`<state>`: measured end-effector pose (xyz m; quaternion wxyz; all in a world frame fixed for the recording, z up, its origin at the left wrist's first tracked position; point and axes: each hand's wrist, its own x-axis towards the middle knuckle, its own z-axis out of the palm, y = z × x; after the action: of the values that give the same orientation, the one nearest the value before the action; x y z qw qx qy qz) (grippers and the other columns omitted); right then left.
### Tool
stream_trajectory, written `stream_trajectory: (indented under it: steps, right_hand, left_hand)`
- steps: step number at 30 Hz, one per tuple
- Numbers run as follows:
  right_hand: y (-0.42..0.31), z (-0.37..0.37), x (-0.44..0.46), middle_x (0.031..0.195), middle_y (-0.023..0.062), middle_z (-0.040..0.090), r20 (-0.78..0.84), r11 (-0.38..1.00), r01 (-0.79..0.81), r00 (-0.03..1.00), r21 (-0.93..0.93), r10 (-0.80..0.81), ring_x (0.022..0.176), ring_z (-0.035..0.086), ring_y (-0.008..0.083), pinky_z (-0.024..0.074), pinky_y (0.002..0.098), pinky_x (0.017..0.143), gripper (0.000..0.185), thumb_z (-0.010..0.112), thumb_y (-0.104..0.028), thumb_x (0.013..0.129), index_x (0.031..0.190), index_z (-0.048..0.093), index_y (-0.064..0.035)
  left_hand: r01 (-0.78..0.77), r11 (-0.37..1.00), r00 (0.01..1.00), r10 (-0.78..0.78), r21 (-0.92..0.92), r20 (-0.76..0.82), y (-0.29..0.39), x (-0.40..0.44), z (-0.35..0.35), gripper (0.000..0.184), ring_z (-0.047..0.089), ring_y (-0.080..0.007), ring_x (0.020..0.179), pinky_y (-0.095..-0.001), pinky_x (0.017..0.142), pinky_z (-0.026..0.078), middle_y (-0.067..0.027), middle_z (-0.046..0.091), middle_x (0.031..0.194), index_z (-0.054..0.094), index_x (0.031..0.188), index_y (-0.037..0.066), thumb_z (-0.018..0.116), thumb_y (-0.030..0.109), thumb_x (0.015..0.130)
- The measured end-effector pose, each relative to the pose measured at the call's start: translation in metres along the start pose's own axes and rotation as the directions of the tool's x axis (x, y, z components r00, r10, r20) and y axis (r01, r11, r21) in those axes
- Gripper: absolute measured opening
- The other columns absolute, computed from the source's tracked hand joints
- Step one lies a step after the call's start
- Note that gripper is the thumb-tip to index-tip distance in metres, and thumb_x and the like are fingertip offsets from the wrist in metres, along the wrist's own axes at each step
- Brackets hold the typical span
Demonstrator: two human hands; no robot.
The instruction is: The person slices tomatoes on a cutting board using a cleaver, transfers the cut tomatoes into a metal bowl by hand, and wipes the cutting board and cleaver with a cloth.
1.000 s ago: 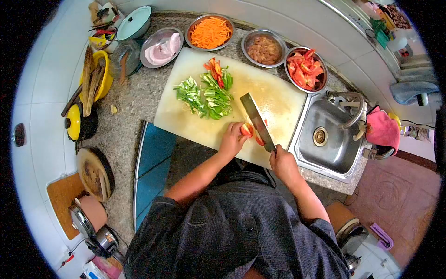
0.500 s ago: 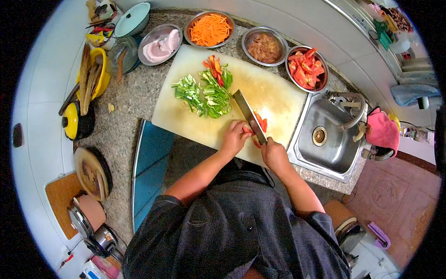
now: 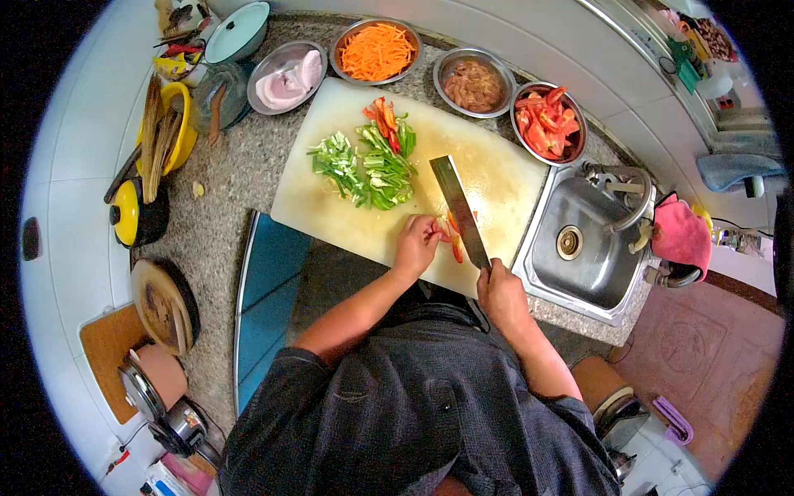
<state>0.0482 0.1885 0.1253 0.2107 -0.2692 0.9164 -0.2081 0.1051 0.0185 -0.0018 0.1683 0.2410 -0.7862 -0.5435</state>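
Observation:
My right hand (image 3: 501, 291) is wrapped round the handle of a broad cleaver (image 3: 460, 208), whose blade points up and left over the pale cutting board (image 3: 318, 217). Beside the blade, my left hand (image 3: 418, 243) pinches a piece of red vegetable (image 3: 456, 246) near the board's front edge. Part of the red pieces is hidden behind the blade. Further left on the board lie sliced green peppers (image 3: 385, 175), a pile of paler green slices (image 3: 337, 163) and red strips (image 3: 382, 121).
Behind the board stand metal bowls with pale meat (image 3: 289, 83), carrot shreds (image 3: 377, 53), brownish meat (image 3: 472, 87) and tomato pieces (image 3: 546, 124). A steel sink (image 3: 579, 269) adjoins the right side. At left are a yellow basin (image 3: 185, 142) and a lidded black pot (image 3: 147, 217).
The cleaver went left over the red vegetable, then back right with my right hand. My left hand shifted slightly left. The red piece now looks smaller and in strips.

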Motion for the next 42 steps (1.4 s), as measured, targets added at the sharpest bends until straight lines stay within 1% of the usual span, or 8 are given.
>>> stream_trajectory:
  steps: [5, 11, 16, 20, 23, 28, 35, 42]
  right_hand:
    - [0.003, 0.016, -0.005, 0.075, 0.0272, 0.062, 0.133, 0.998, -0.037, 0.99, -0.047, 0.043, 0.065, 0.062, 0.0447, 0.0512, 0.0516, 0.059, 0.016, 0.051, -0.014, 0.09, 0.086, 0.048, 0.0016]
    - [0.012, 0.04, -0.008, 0.073, 0.0243, 0.061, 0.085, 0.996, 0.027, 0.996, -0.088, -0.02, 0.061, 0.063, 0.0421, 0.0523, 0.0503, 0.056, 0.014, 0.05, -0.012, 0.088, 0.088, 0.048, 0.0025]
    - [0.009, 0.064, 0.018, 0.072, 0.0227, 0.062, 0.056, 0.98, 0.052, 0.998, -0.191, -0.042, 0.06, 0.064, 0.0394, 0.0524, 0.0491, 0.054, 0.013, 0.048, -0.011, 0.086, 0.087, 0.048, 0.0019]
    - [0.015, 0.056, 0.034, 0.066, 0.0273, 0.059, -0.027, 0.997, 0.075, 0.997, -0.018, -0.075, 0.062, 0.06, 0.0465, 0.0492, 0.0514, 0.057, 0.014, 0.053, -0.01, 0.088, 0.086, 0.05, 0.0036]
    - [0.012, 0.041, 0.03, 0.065, 0.0289, 0.057, -0.052, 0.992, 0.11, 0.993, 0.067, -0.107, 0.062, 0.058, 0.0477, 0.0471, 0.0524, 0.057, 0.016, 0.054, -0.01, 0.088, 0.085, 0.05, 0.0049]
    - [-0.007, 0.015, 0.011, 0.07, 0.0276, 0.06, 0.063, 1.0, -0.012, 0.998, 0.028, 0.01, 0.067, 0.061, 0.0453, 0.0502, 0.0516, 0.062, 0.017, 0.052, -0.013, 0.089, 0.087, 0.05, 0.0035]
    - [0.005, 0.016, -0.004, 0.074, 0.0243, 0.061, -0.02, 0.999, -0.039, 0.999, -0.015, 0.039, 0.065, 0.061, 0.0431, 0.0503, 0.0508, 0.062, 0.016, 0.052, -0.013, 0.09, 0.093, 0.053, 0.0025]
    - [0.014, -0.005, -0.012, 0.076, 0.0145, 0.06, -0.122, 0.963, 0.128, 0.98, -0.235, -0.16, 0.057, 0.061, 0.0332, 0.0501, 0.0436, 0.053, 0.028, 0.059, -0.013, 0.085, 0.112, 0.059, -0.0046]
  left_hand:
    - [0.043, 0.999, 0.999, -0.043, 0.012, -0.009, -0.003, 0.0, 0.004, 0.027, 0.066, -0.0239, 0.075, -0.0317, 0.068, 0.056, -0.0133, 0.059, 0.091, 0.06, 0.098, -0.001, 0.07, -0.005, 0.073]
    - [0.053, 0.996, 0.999, -0.053, 0.072, 0.0, -0.005, -0.001, 0.002, 0.025, 0.065, -0.0263, 0.082, -0.0326, 0.067, 0.055, -0.0139, 0.059, 0.091, 0.059, 0.096, 0.001, 0.068, -0.006, 0.073]
    - [-0.019, 0.948, 0.999, 0.003, 0.317, 0.05, -0.011, 0.0, -0.001, 0.024, 0.066, -0.0259, 0.081, -0.0351, 0.064, 0.053, -0.0136, 0.06, 0.09, 0.058, 0.096, 0.002, 0.069, -0.002, 0.075]
    - [0.003, 0.997, 1.0, -0.005, 0.074, 0.019, -0.011, 0.001, 0.003, 0.024, 0.066, -0.0249, 0.072, -0.0346, 0.064, 0.054, -0.013, 0.061, 0.087, 0.058, 0.096, 0.002, 0.072, 0.002, 0.076]
    - [0.019, 0.998, 0.999, -0.02, 0.058, 0.025, -0.027, -0.001, 0.006, 0.024, 0.066, -0.0244, 0.073, -0.0343, 0.063, 0.053, -0.0127, 0.061, 0.088, 0.059, 0.096, 0.002, 0.072, 0.002, 0.076]
    - [-0.024, 0.992, 0.999, 0.021, 0.125, 0.025, -0.016, 0.0, -0.001, 0.023, 0.065, -0.0262, 0.072, -0.0361, 0.063, 0.051, -0.0129, 0.061, 0.086, 0.059, 0.096, 0.002, 0.072, 0.004, 0.077]
    - [-0.005, 0.988, 0.997, -0.006, 0.156, 0.075, -0.011, -0.005, -0.014, 0.023, 0.063, -0.031, 0.081, -0.0389, 0.067, 0.051, -0.0145, 0.06, 0.094, 0.06, 0.098, 0.003, 0.071, 0.007, 0.078]
    - [-0.262, 0.922, 0.965, 0.246, 0.287, 0.092, -0.002, -0.01, -0.041, 0.024, 0.06, -0.0362, 0.091, -0.0426, 0.08, 0.05, -0.0158, 0.06, 0.102, 0.061, 0.101, 0.003, 0.067, 0.01, 0.079]
